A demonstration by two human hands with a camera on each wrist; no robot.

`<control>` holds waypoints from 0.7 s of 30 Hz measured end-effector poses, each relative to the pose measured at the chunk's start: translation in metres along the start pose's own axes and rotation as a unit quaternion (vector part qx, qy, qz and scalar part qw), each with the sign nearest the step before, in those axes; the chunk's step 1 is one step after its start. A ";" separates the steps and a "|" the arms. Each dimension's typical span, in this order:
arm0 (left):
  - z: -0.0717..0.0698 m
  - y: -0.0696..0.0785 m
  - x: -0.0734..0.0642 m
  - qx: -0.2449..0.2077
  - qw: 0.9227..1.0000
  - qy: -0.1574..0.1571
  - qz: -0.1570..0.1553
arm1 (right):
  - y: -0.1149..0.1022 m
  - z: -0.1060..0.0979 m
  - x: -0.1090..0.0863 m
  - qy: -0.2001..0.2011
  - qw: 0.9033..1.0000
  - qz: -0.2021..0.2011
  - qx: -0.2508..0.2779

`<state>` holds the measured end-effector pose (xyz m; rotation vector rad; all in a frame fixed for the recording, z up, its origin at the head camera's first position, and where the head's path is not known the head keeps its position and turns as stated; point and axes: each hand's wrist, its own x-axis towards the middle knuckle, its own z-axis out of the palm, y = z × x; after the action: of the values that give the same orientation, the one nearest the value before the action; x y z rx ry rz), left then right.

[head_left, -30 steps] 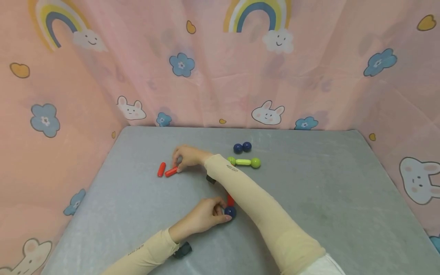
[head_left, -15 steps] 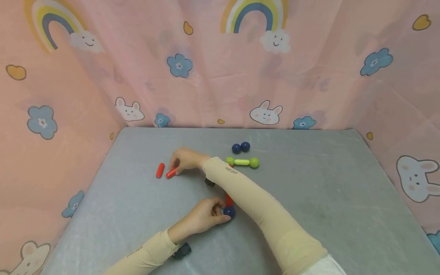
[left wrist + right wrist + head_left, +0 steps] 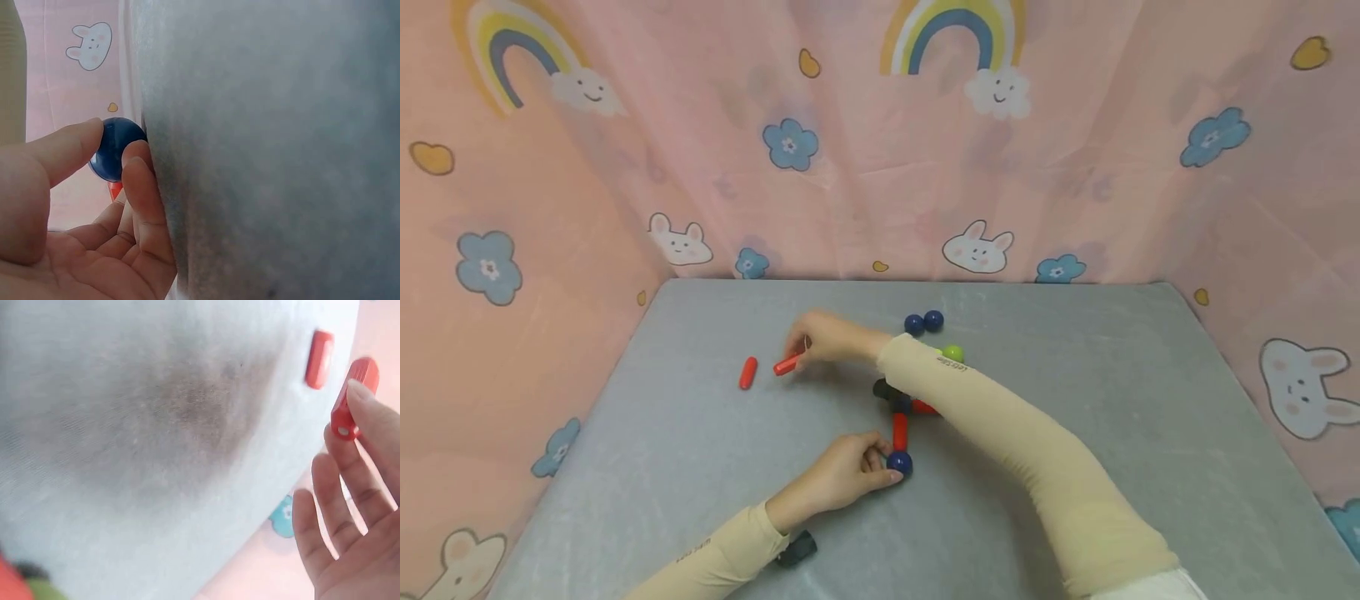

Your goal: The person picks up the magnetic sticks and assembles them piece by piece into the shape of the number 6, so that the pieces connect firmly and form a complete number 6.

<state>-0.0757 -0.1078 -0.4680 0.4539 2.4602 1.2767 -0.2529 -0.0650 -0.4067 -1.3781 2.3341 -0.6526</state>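
My left hand (image 3: 848, 471) pinches a dark blue ball (image 3: 899, 463) between thumb and fingers, low at the table. A red rod (image 3: 900, 432) runs from that ball toward the back, and another red rod (image 3: 924, 407) shows partly behind the right sleeve. Farther back on the left, my right hand (image 3: 823, 335) holds a loose red rod (image 3: 355, 399) between thumb and forefinger; the other fingers are spread in the right wrist view. A small metal dot shows on the rod's end. Another red rod (image 3: 748, 372) lies on the table to its left.
Two dark blue balls (image 3: 923, 322) sit side by side at the back of the grey table (image 3: 1120, 417). A green ball (image 3: 952, 354) shows beyond the right sleeve (image 3: 1000, 417), which crosses over the middle pieces. A pink patterned cloth (image 3: 865, 183) hangs behind and at both sides.
My right hand has drawn the red rod away from the one beside it, moving right, and the forearm has shifted right, uncovering more red rods. The left hand stays on the blue ball.
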 end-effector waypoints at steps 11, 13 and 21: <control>0.001 0.001 0.001 0.006 1.000 -0.002 -0.007 | 0.005 -0.019 -0.084 0.096 0.994 0.056 0.017; 0.001 0.002 0.001 0.005 1.000 -0.002 -0.007 | 0.007 -0.020 -0.105 0.114 0.990 0.080 0.033; 0.003 0.002 0.001 0.008 1.000 0.002 -0.005 | 0.021 -0.007 -0.184 0.159 0.974 0.146 0.076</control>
<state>-0.0749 -0.1046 -0.4678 0.4440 2.4740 1.2559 -0.1860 0.1072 -0.4004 -0.8916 2.5950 -0.9947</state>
